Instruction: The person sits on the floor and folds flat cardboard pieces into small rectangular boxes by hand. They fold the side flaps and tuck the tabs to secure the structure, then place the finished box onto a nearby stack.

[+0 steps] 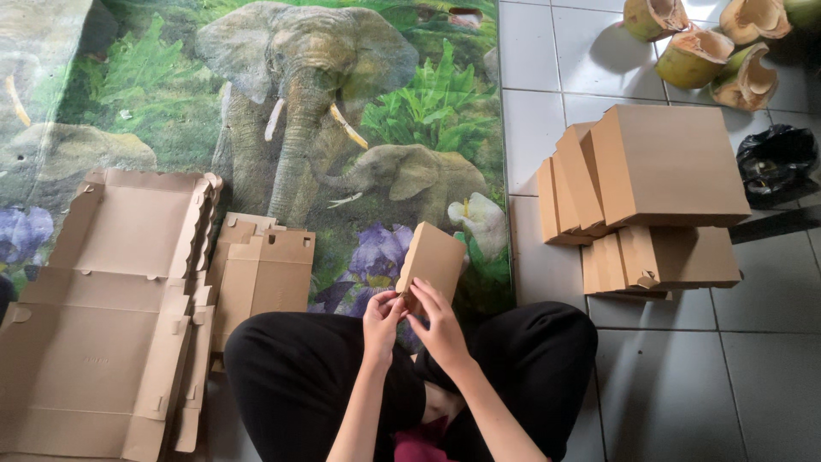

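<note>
I sit cross-legged on a floor mat printed with elephants (pixel 308 128). Both hands hold one small brown cardboard box (pixel 432 257) in front of my knees, tilted up and away from me. My left hand (pixel 382 323) pinches its lower edge from the left. My right hand (pixel 438 321) grips the same lower edge from the right, fingers curled on the flap. A stack of flat, unfolded box blanks (pixel 111 316) lies at my left, with smaller folded blanks (pixel 261 278) beside it.
A pile of assembled brown boxes (pixel 650 184) stands on the white tiles at the right. Several cut-open green coconuts (pixel 710 51) lie at the top right, and a black plastic bag (pixel 774 158) sits near them.
</note>
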